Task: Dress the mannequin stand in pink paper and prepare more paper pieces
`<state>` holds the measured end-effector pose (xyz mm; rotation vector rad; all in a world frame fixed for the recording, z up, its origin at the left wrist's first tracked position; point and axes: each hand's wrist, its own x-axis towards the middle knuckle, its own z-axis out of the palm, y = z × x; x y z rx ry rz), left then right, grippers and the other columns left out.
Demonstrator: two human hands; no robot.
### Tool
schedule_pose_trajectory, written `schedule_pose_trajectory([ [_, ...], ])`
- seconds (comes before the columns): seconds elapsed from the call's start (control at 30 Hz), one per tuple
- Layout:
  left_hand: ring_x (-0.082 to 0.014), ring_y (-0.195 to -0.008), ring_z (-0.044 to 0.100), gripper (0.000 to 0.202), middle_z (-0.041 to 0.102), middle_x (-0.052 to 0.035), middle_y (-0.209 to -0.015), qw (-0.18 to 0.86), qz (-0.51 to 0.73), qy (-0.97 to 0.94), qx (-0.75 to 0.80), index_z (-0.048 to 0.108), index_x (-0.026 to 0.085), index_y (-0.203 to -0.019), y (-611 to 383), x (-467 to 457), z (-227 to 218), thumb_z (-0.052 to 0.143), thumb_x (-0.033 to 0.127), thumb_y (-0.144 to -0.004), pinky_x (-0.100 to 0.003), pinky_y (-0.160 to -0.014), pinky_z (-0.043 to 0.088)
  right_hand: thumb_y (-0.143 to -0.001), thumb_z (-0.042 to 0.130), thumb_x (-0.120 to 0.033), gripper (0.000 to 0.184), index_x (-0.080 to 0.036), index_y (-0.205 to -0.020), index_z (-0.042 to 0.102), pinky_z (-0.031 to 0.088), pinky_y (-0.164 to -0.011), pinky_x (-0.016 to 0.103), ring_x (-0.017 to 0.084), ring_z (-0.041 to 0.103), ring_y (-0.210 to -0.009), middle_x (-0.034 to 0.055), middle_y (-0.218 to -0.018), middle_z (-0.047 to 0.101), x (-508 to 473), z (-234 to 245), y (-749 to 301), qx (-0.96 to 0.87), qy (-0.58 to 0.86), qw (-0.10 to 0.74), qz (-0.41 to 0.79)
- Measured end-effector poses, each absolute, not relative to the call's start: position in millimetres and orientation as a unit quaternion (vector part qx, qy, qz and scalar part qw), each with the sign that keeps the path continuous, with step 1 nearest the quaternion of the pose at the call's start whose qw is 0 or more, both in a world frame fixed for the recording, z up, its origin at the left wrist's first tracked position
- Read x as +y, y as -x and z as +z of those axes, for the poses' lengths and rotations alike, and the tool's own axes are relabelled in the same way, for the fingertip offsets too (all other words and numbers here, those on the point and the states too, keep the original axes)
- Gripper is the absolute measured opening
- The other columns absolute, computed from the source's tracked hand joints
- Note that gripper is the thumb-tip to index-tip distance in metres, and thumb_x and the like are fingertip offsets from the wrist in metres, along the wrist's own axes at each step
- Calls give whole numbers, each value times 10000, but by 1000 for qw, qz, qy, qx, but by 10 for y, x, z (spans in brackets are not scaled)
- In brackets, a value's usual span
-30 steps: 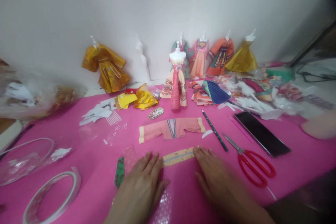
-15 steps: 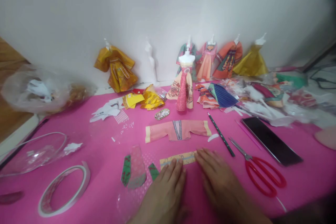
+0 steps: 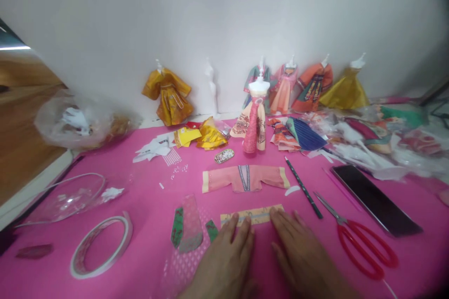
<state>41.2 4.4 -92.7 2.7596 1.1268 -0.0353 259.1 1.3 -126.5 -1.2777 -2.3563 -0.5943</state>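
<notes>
A yellow patterned strip (image 3: 260, 215) with a pale bluish-grey line along it lies flat on the pink mat. The fingertips of my left hand (image 3: 224, 252) press on its left half, fingers stretched out. Likewise laid flat, my right hand (image 3: 301, 247) touches the lower edge near its right end. Just beyond the strip is a small pink doll jacket (image 3: 229, 180) with cream cuffs, its sleeves spread. To the left of my left hand lie a pink panel with a grey end (image 3: 191, 224) and green patterned pieces (image 3: 177, 226), partly on dotted clear plastic.
Red-handled scissors (image 3: 365, 245), a dark pencil (image 3: 303, 188) and a phone (image 3: 375, 198) lie to the right. A tape roll (image 3: 101, 245) is at left. Behind stand a dressed mannequin (image 3: 258, 107), other dressed forms and a bare white one (image 3: 211, 86) by the wall.
The whole view has shifted, so things appear farther right and slightly lower. My right fingers have drawn back a little, and more of the strip's right end shows. Both hands stay on the strip.
</notes>
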Motion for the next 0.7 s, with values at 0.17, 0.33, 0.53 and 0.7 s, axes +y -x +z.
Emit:
schedule_pose_trajectory([
  [0.17,-391,-1419,356,654,448,-188,-1522,123,-25,-906,404,404,104,-1457,-403,70,-948,531,429,-905,-554,-1111,383,-962,347,-213,383,-23,-1197,583,515,-872,529,332,725,-945,197,-1080,751,92,-1361,-2760,-836,469,218,-184],
  [0.33,-376,-1386,415,589,491,-201,-1486,134,-26,-893,429,452,52,-1409,-426,80,-703,465,426,-954,-512,-1101,412,-966,393,-297,388,-89,-1246,563,520,-862,523,314,730,-894,164,-1046,761,136,-1421,-2819,-833,465,256,-156],
  [0.53,-349,-1312,510,636,539,-227,-1433,97,-6,-911,400,484,-1,-1358,-421,85,-763,424,498,-969,-453,-1142,369,-922,458,-268,377,-221,-1265,608,517,-927,420,266,713,-998,82,-1130,747,143,-1548,-2696,-860,385,308,-133],
  [0.7,-338,-1313,502,618,534,-199,-1446,107,21,-900,423,484,52,-1361,-400,79,-870,483,507,-942,-474,-1100,423,-922,493,-311,351,-155,-1213,613,504,-918,468,290,726,-925,123,-1075,757,185,-1688,-2893,-843,422,307,-133],
])
